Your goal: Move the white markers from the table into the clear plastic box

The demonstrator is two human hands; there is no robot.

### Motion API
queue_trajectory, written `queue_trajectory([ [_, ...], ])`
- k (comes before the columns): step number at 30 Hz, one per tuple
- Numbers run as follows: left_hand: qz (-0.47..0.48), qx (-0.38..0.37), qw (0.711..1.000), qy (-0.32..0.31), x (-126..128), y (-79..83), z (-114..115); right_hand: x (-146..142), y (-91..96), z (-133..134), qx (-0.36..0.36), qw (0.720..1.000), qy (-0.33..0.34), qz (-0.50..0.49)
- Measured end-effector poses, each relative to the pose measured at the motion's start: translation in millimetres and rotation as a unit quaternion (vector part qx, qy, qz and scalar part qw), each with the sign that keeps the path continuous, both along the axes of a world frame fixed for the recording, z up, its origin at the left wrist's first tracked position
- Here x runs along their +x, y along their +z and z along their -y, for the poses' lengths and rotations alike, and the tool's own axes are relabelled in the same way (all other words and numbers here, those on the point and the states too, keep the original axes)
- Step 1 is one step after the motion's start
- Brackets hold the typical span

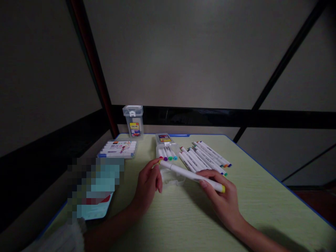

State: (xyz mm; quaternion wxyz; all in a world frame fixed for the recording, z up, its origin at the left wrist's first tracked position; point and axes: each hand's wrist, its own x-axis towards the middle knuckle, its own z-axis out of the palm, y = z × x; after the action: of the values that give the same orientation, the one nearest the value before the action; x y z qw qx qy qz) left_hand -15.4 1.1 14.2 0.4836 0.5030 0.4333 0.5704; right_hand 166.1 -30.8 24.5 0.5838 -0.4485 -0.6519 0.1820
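Observation:
A white marker [181, 170] with yellow ends is held slantwise above the table. My right hand [223, 196] is closed around its lower right part, with thumb and fingers on the barrel. At the upper left end, my left hand [148, 183] pinches the yellow tip between thumb and index finger. Just beyond the marker lies a clear plastic case [164, 141] on its side, its open lid [170, 178] toward me. Several markers [168, 153] with coloured ends lie inside it. Right of the case, several loose white markers [203, 157] are spread side by side.
A closed clear case [133, 120] stands upright at the back left. In front of it lies a flat pack of white markers [118, 148]. A phone-like device [97, 210], partly pixelated, is at the left. The table [262, 196] has a blue edge and meets a wall behind.

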Motion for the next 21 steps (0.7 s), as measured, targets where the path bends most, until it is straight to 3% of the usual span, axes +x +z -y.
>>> queue_trajectory([
  [21, -0.001, -0.008, 1.0, -0.004, 1.3, -1.4, -2.2, 0.2, 1.4, 0.9, -0.006, 1.0, -0.021, 0.003],
])
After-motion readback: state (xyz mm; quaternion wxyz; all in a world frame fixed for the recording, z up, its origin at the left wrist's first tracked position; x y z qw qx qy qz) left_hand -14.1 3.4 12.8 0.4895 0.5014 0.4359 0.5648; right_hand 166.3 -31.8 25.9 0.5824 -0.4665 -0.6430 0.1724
